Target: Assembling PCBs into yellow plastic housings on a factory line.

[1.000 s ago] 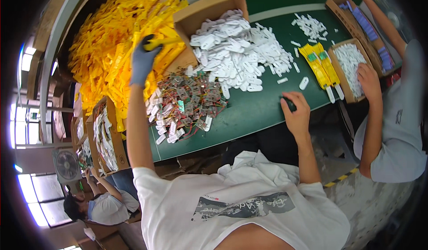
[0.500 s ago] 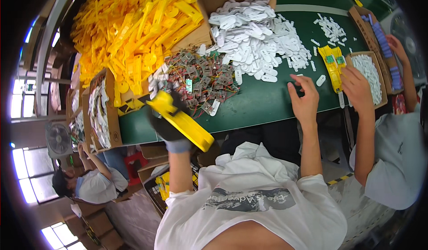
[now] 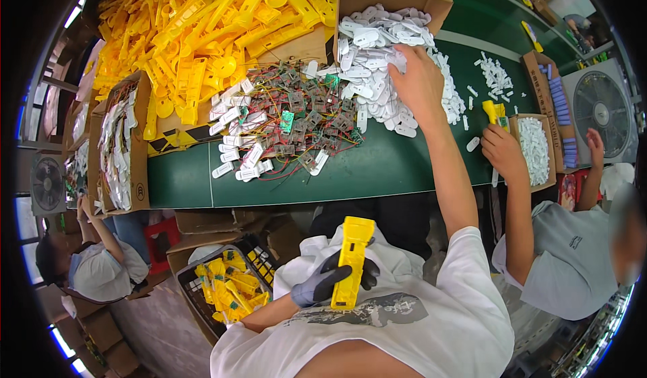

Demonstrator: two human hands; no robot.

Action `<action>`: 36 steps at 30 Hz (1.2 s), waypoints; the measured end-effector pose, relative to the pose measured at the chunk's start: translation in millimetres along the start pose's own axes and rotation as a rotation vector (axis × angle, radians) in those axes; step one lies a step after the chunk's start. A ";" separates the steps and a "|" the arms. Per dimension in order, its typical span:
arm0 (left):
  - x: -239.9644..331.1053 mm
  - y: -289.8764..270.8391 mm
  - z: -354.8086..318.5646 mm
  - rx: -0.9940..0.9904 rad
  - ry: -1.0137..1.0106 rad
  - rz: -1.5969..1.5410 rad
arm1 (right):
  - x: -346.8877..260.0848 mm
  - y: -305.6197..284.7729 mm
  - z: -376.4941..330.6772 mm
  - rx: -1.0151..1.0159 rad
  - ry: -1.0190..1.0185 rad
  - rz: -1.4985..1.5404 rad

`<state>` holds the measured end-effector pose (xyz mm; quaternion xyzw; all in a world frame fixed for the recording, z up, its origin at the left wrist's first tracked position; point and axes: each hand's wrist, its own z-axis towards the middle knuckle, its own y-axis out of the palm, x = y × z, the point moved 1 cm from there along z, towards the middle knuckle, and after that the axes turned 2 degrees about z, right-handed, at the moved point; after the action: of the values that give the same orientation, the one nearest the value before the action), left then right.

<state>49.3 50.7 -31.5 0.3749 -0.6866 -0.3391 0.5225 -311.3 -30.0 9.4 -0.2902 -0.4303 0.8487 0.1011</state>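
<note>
Left hand (image 3: pixel 325 280) is gripping a yellow casing (image 3: pixel 352 260) off the tabletop's (image 3: pixel 377 172) near edge; right hand (image 3: pixel 419 84), grasp unclear, is resting over white pieces (image 3: pixel 367 74); I'm seeing none on the casing yet.

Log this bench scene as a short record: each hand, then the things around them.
Left hand: gloved, holding a yellow casing in front of the shirt
Right hand: bare, at the pile of white pieces; grip unclear
Left of white pile: wired circuit boards
Upper left: heap of yellow parts
Bench: green
Far right: co-worker's hand on a yellow piece
</note>
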 end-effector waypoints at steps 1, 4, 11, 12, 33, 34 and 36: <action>-0.5 -4.3 -1.5 0.049 0.014 -0.057 | 1.4 4.2 3.2 -0.018 -0.030 -0.076; 0.5 -12.8 1.1 0.148 0.133 -0.082 | 2.1 9.7 -0.1 0.032 -0.155 -0.037; 7.8 -26.2 36.8 0.201 0.411 -0.179 | -57.1 5.4 -38.0 -0.447 -0.234 0.502; 11.3 -25.8 41.0 0.203 0.419 -0.184 | -67.0 5.2 -40.5 -0.549 -0.273 0.549; 68.3 -9.8 67.0 0.725 1.009 0.554 | -85.7 -45.6 -72.0 0.009 -0.075 0.965; 82.6 -7.1 65.7 0.823 1.050 0.822 | -86.9 -42.9 -72.7 0.040 -0.077 0.944; 117.6 7.5 68.6 0.907 1.351 1.274 | -98.8 -42.4 -66.0 -0.004 -0.080 0.975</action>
<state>-38.9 -42.8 14.0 0.2158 -0.3847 0.5724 0.6912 -196.3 -1.5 52.5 -0.4252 -0.2497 0.8070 -0.3251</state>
